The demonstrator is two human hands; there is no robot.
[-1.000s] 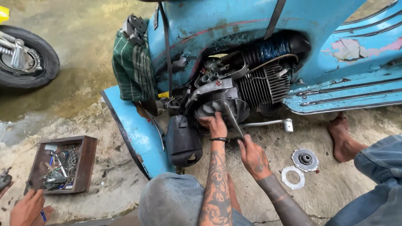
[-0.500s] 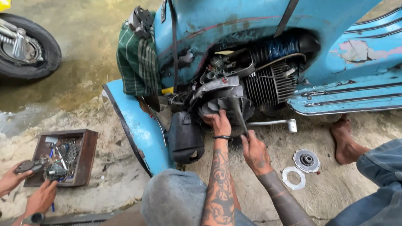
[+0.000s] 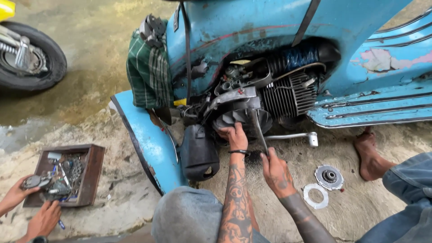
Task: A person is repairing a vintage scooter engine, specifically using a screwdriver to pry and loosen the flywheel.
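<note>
A blue scooter (image 3: 270, 27) lies tipped on its side with its engine (image 3: 270, 94) exposed. My left hand (image 3: 234, 135) presses on the finned flywheel fan (image 3: 240, 119) at the engine's side. My right hand (image 3: 275, 168) grips a long metal tool (image 3: 258, 130) whose tip rests against the same fan. Both forearms are tattooed, and a dark band circles my left wrist.
A black muffler (image 3: 198, 150) hangs left of my hands. A round clutch part (image 3: 328, 176) and a flat ring gasket (image 3: 316, 196) lie on the ground at right, near another person's bare foot (image 3: 370, 153). Another person's hands (image 3: 31, 202) dig in a wooden parts box (image 3: 92, 173). A wheel (image 3: 31, 58) sits far left.
The view has shifted slightly. The other person's hands have moved further into the parts box. My hands and the tool stay at the fan.
</note>
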